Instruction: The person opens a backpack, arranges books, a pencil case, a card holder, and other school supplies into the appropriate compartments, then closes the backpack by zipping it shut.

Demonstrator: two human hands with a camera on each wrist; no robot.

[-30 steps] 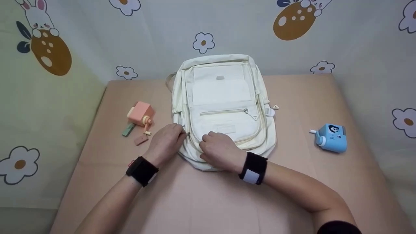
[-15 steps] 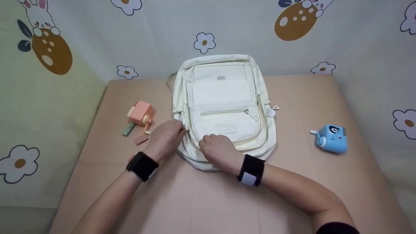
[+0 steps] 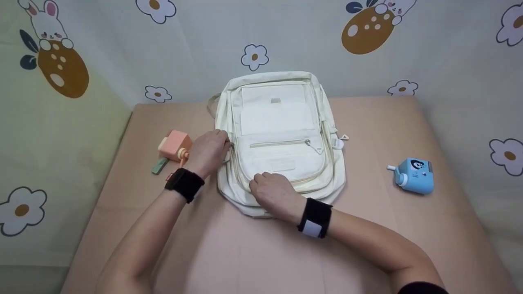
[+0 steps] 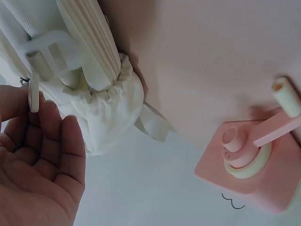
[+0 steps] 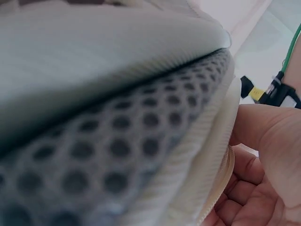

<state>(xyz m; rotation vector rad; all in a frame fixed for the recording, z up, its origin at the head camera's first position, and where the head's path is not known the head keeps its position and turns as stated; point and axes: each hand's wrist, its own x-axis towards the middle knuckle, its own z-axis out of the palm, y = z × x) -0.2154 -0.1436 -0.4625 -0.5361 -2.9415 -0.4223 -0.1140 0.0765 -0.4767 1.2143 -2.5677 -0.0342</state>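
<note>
A cream backpack (image 3: 278, 118) lies front side up on the table. My left hand (image 3: 210, 151) is at its left side and pinches a pale zipper pull (image 4: 34, 93) between thumb and forefinger, as the left wrist view shows. At the lower front, my right hand (image 3: 276, 194) grips the bag's fabric edge beside a zipper, thumb on one side and curled fingers on the other. Grey mesh lining (image 5: 117, 141) faces the right wrist camera. A short closed-looking zipper (image 3: 280, 143) with a triangular pull crosses the front pocket.
Close to my left hand stands a pink pencil sharpener (image 3: 176, 145) with a crank, a green block (image 3: 159, 165) beside it. A blue crank sharpener (image 3: 414, 175) stands at the right of the table (image 3: 261, 253). Patterned cloth (image 3: 196, 53) walls the back and sides.
My left hand has moved up along the backpack's left side with the zipper pull. It now hides the small pinkish block. The right hand has stayed nearly in place.
</note>
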